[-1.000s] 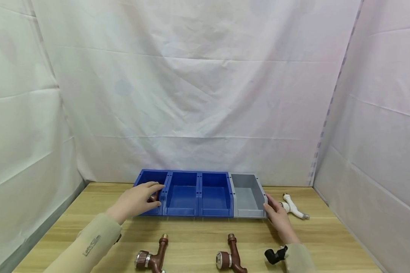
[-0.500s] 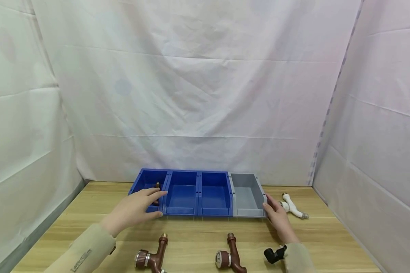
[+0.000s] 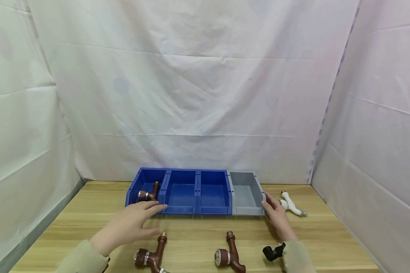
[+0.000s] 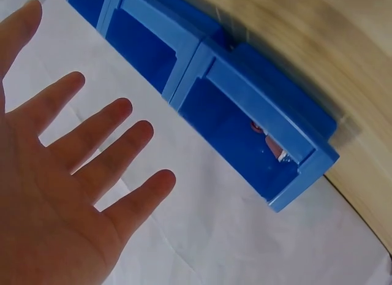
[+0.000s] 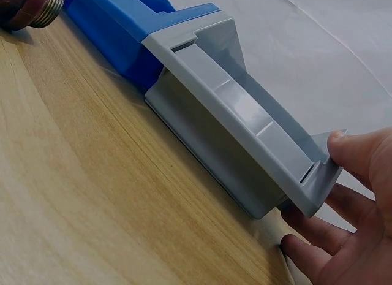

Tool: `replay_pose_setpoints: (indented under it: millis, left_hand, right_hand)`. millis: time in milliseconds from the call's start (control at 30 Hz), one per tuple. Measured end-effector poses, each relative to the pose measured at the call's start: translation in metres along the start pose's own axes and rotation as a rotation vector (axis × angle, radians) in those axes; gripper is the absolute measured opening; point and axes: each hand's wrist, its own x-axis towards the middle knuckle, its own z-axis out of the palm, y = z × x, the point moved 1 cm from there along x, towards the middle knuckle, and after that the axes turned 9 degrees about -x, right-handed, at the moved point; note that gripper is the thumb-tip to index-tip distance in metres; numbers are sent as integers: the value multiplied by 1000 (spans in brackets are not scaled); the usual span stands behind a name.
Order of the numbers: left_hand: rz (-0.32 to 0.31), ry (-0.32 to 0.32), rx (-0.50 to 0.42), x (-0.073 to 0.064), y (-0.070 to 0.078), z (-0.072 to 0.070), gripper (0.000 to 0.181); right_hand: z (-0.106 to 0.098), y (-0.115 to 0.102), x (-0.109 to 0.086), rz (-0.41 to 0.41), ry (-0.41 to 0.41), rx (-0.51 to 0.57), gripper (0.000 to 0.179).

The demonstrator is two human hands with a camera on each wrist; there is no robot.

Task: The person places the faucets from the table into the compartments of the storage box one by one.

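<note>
My left hand [image 3: 128, 224], fingers spread, hovers just in front of the leftmost blue bin [image 3: 132, 188]. Inside that bin lies a brown tap [image 3: 152, 194], partly hidden by the bin's front wall in the left wrist view. At the other end of the row, my right hand [image 3: 278, 219] grips the front corner of the grey bin [image 3: 247, 210], thumb on its rim and fingers around its outer side. Two more blue bins, a middle-left bin [image 3: 181, 209] and a middle-right bin [image 3: 214, 209], stand joined between them with bare floors.
Two brown taps, a left one [image 3: 154, 258] and a right one [image 3: 233, 254], lie on the wooden table [image 3: 191, 231] in front of the bins. A black elbow-shaped piece [image 3: 272, 253] is by the right wrist. Beyond the right hand lies a white tap [image 3: 292, 204]. White cloth [image 3: 198, 94] hangs behind.
My left hand has drawn back out of the leftmost bin toward me and its fingers have spread, leaving the brown tap in view inside. The right hand keeps its grip on the grey bin.
</note>
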Motion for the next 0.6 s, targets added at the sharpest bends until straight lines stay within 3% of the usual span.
replay_pose_setpoints:
  millis: [167,600]
  left_hand:
    - [8,11,-5,-6,4,9,62]
    - [63,-63,-24,-17,8,31,65]
  right_hand:
    - [-1,0,0,4,-11,13,59]
    - [1,-3,-1,12,5,-3,56]
